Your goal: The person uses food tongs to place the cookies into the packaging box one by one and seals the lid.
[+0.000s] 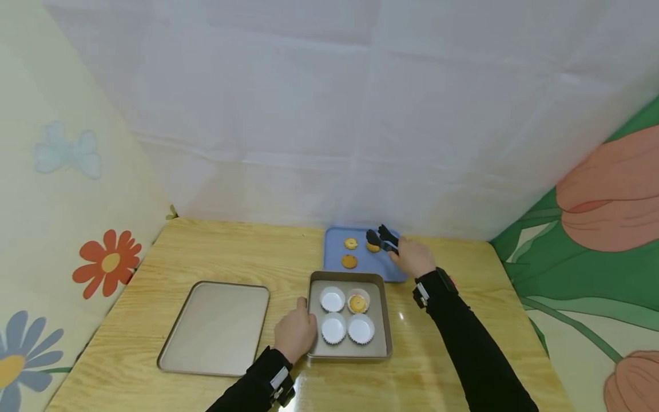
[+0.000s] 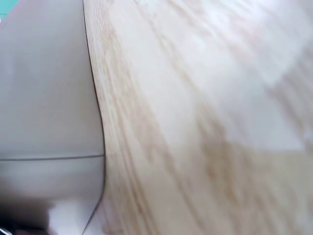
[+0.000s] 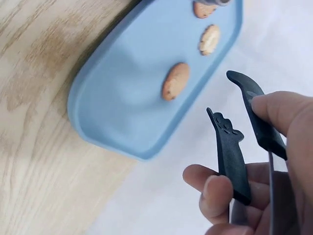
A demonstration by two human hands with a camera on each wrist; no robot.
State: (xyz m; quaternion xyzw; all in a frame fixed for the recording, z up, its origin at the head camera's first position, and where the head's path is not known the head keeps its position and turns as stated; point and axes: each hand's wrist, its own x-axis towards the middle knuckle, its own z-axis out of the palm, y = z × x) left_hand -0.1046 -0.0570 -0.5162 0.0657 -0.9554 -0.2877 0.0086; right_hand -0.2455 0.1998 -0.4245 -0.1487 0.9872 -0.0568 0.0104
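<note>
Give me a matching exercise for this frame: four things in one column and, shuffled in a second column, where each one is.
Things:
1. black tongs
2. paper cup with a cookie
3. flat beige tray
4. blue tray

Places:
A. far side of the table, behind the deep baking pan
B. far-right spot in the deep baking pan
C. in the right hand
D. left of the deep baking pan, which the left hand touches

Pairs: 1-C, 2-B, 3-D, 4-A
</note>
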